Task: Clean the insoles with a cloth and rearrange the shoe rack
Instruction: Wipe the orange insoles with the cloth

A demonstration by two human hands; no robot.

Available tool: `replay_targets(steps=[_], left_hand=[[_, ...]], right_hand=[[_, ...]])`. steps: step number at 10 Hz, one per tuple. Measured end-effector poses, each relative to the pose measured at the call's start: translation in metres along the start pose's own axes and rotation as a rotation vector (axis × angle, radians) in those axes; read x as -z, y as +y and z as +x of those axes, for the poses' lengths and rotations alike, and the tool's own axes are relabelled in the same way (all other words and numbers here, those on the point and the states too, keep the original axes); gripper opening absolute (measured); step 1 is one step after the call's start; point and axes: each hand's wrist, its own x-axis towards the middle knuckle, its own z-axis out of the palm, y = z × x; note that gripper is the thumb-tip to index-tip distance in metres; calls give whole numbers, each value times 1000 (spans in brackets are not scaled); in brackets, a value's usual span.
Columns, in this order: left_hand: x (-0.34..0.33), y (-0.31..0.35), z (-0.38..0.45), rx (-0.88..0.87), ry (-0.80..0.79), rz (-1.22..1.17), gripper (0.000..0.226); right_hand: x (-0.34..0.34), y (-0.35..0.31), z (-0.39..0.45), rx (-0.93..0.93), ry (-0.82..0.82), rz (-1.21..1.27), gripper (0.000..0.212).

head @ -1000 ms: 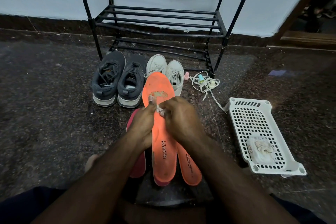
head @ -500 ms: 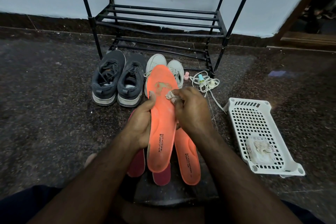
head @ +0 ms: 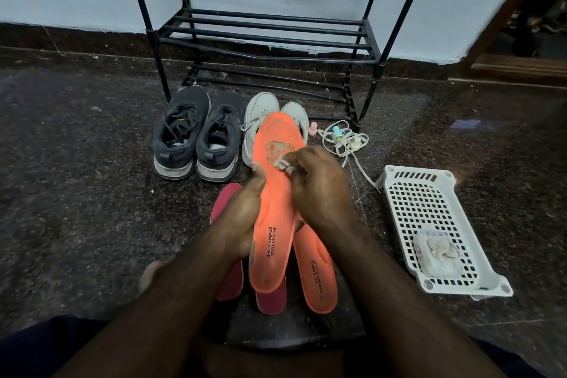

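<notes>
My left hand (head: 242, 215) grips an orange insole (head: 273, 224) by its left edge and holds it up, toe away from me. A worn patch shows near its toe. My right hand (head: 319, 190) pinches a small pale cloth (head: 280, 164) against the insole just below that patch. A second orange insole (head: 316, 273) lies on the floor under my right wrist. Two pink insoles (head: 228, 282) lie beneath and left of the orange ones. The black shoe rack (head: 264, 37) stands against the wall with bare shelves.
A dark grey pair of sneakers (head: 196, 138) and a white pair (head: 260, 110) stand on the floor before the rack. A tangled white cord (head: 343, 141) lies to the right of them. A white perforated basket (head: 429, 224) with a crumpled cloth inside sits at the right.
The held insole has risen and shifted away from me. My right hand with the cloth has slid up the insole toward the worn patch near the toe.
</notes>
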Motion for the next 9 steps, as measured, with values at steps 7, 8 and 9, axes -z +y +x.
replay_targets(steps=[7, 8, 9], left_hand=[[-6, 13, -4, 187, -257, -374, 92], [-7, 11, -1, 183, -288, -413, 94], [-5, 8, 3, 172, -321, -466, 92]], right_hand=[[51, 7, 24, -453, -34, 954, 26], [45, 11, 22, -382, -55, 686, 25], [37, 5, 17, -352, -159, 530, 29]])
